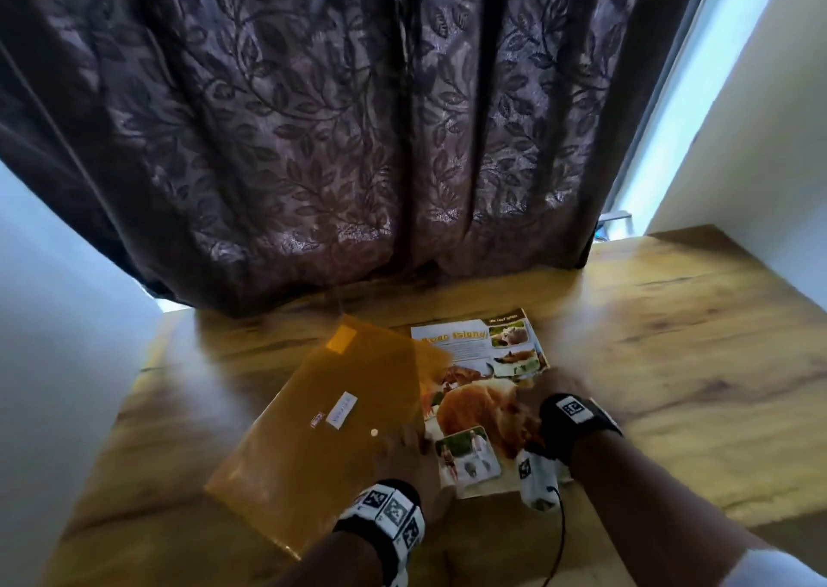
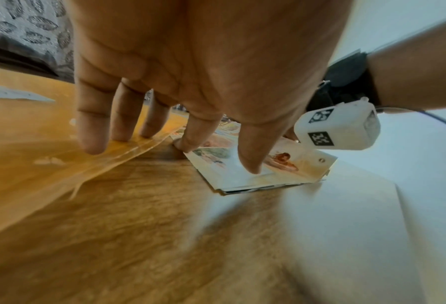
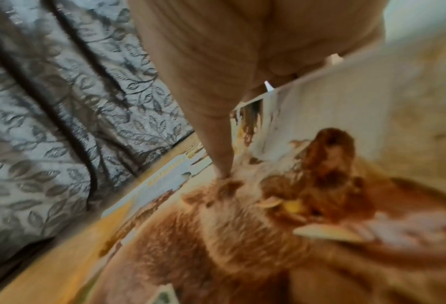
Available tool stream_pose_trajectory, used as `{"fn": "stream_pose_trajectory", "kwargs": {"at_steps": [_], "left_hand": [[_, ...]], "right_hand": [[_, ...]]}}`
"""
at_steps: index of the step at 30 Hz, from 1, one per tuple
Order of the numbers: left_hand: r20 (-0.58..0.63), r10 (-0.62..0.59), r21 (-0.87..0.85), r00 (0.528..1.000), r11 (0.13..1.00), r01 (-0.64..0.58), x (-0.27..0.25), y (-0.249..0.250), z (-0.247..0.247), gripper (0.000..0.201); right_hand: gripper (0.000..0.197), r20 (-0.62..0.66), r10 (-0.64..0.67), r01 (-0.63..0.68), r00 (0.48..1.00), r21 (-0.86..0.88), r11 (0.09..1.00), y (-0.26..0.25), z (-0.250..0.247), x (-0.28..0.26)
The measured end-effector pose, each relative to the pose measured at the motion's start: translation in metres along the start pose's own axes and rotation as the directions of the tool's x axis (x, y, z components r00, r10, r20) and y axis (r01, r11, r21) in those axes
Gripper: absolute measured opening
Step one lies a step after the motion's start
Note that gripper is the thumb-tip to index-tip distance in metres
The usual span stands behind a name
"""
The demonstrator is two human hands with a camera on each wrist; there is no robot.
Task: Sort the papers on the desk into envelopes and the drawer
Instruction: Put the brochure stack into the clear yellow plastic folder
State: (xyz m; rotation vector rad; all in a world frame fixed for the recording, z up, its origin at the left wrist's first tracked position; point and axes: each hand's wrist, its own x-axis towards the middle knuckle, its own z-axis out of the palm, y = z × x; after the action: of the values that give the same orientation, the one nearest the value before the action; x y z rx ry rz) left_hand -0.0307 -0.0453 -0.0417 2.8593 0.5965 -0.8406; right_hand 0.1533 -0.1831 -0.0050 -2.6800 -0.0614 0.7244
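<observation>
An orange see-through plastic envelope (image 1: 340, 421) (image 2: 35, 144) lies slanted on the wooden desk (image 1: 671, 340), its flap open toward the curtain. Colour magazine pages (image 1: 483, 362) (image 2: 242, 179) (image 3: 216, 236) with animal photos lie to its right, their left part under the flap. My left hand (image 1: 405, 443) (image 2: 188, 142) presses straight fingers on the envelope's right edge, the thumb hovering over the pages. My right hand (image 1: 550, 396) (image 3: 216, 133) pinches the pages' right edge, thumb on top and fingers hidden beneath, and that edge is lifted.
A dark leaf-patterned curtain (image 1: 358, 139) hangs along the desk's far edge. A white wall (image 1: 783, 139) borders the desk on the right. Bare wood shows right of the pages and in front of both hands. No drawer is in view.
</observation>
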Motion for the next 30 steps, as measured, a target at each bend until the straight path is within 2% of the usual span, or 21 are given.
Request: {"fn": "stream_pose_trajectory", "kwargs": {"at_steps": [3, 6, 8, 10, 11, 13, 15, 18, 21, 23, 26, 28, 30], "left_hand": [[-0.021, 0.042, -0.031, 0.999, 0.999, -0.042, 0.001, -0.006, 0.004, 0.09], [-0.058, 0.101, -0.042, 0.993, 0.994, -0.103, 0.006, -0.016, 0.004, 0.087], [-0.065, 0.136, -0.013, 0.989, 0.99, -0.137, 0.007, -0.021, 0.004, 0.086], [-0.055, 0.151, 0.016, 0.987, 0.989, -0.15, 0.006, -0.022, 0.002, 0.088], [-0.05, 0.155, 0.029, 0.987, 0.988, -0.154, 0.005, -0.021, 0.001, 0.089], [-0.036, 0.156, 0.044, 0.987, 0.987, -0.154, 0.006, -0.021, 0.0, 0.09], [-0.036, 0.157, 0.033, 0.987, 0.987, -0.156, 0.01, -0.023, 0.003, 0.088], [-0.073, 0.167, -0.018, 0.983, 0.986, -0.168, 0.007, -0.028, 0.001, 0.073], [-0.155, 0.135, -0.114, 0.979, 0.981, -0.154, 0.007, -0.038, 0.001, 0.054], [-0.211, 0.078, -0.186, 0.974, 0.976, -0.118, 0.014, -0.053, 0.01, 0.052], [-0.252, -0.064, -0.261, 0.966, 0.965, -0.004, 0.021, -0.075, 0.024, 0.057], [-0.26, -0.102, -0.32, 0.96, 0.947, 0.014, 0.02, -0.081, 0.026, 0.066], [-0.261, -0.12, -0.301, 0.958, 0.953, 0.037, 0.019, -0.08, 0.025, 0.07]], "right_hand": [[0.063, -0.01, -0.019, 0.018, 1.0, -0.121, 0.993, -0.007, -0.004, -0.018], [0.063, -0.053, 0.009, -0.015, 0.999, -0.117, 0.993, -0.01, -0.012, -0.033], [0.054, -0.049, 0.019, -0.024, 0.999, -0.104, 0.994, -0.005, -0.011, -0.042], [0.031, -0.059, 0.013, -0.014, 0.998, -0.013, 1.0, 0.001, -0.005, -0.047], [0.03, -0.067, 0.037, -0.032, 0.997, 0.066, 0.997, 0.004, -0.001, -0.045], [0.043, -0.094, 0.108, -0.088, 0.99, 0.197, 0.977, 0.008, 0.005, -0.034], [0.052, -0.09, 0.183, -0.157, 0.979, 0.245, 0.957, 0.011, 0.005, -0.028], [0.031, -0.024, 0.169, -0.16, 0.985, 0.217, 0.963, 0.02, 0.003, -0.023], [0.024, -0.006, 0.119, -0.114, 0.993, 0.234, 0.966, 0.038, 0.006, -0.014], [0.02, -0.044, 0.087, -0.07, 0.995, 0.289, 0.955, 0.054, 0.005, -0.01], [0.01, -0.001, 0.057, -0.053, 0.998, 0.332, 0.942, 0.081, 0.001, -0.006], [0.003, 0.072, 0.02, -0.047, 0.997, 0.403, 0.914, 0.097, -0.002, -0.002], [0.013, 0.128, -0.022, -0.039, 0.992, 0.457, 0.888, 0.106, -0.006, 0.0]]}}
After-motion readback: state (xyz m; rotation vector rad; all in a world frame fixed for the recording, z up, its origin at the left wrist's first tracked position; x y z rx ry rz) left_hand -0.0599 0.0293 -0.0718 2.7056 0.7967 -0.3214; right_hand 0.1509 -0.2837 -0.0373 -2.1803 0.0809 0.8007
